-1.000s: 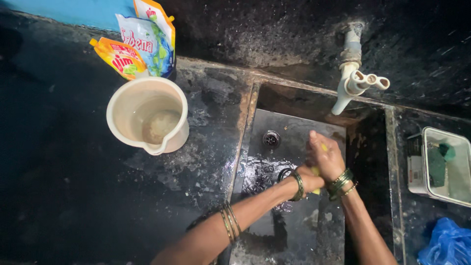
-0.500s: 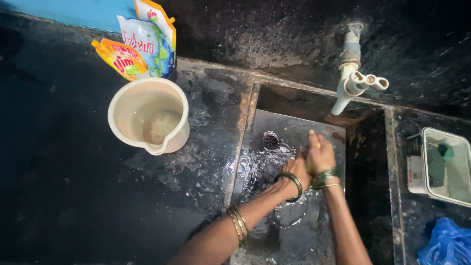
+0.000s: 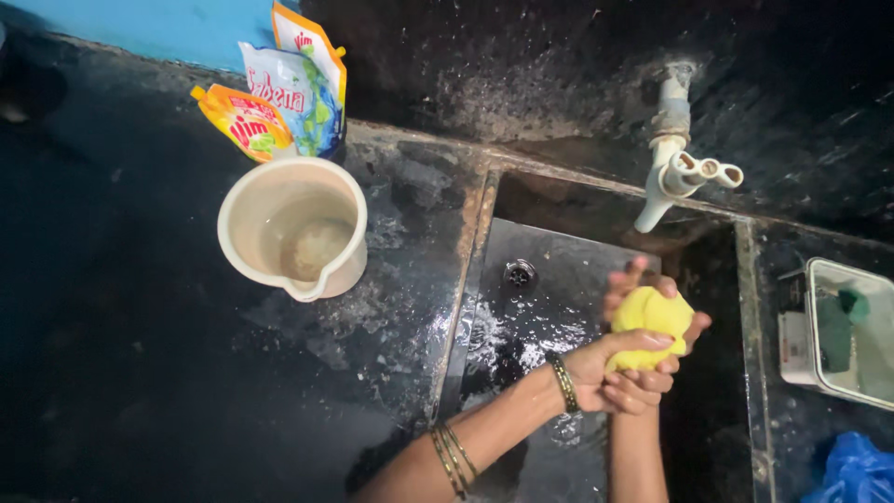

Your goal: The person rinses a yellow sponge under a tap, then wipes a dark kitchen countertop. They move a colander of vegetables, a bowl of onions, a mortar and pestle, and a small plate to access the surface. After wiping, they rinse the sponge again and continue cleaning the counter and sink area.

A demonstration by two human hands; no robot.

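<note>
Dark, wet stone made up the bench [image 3: 168,373], with a sunken sink [image 3: 549,307] under a white tap [image 3: 672,158]. Half a second earlier both hands had been low over the sink floor near the drain [image 3: 520,273]; now they were raised beside the tap. The left hand [image 3: 610,373] and right hand [image 3: 652,298] had their fingers closed tight around a yellow sponge [image 3: 650,321], squeezing it between them. A cream jug [image 3: 293,228] of water stood near the detergent pouches [image 3: 279,88].
</note>
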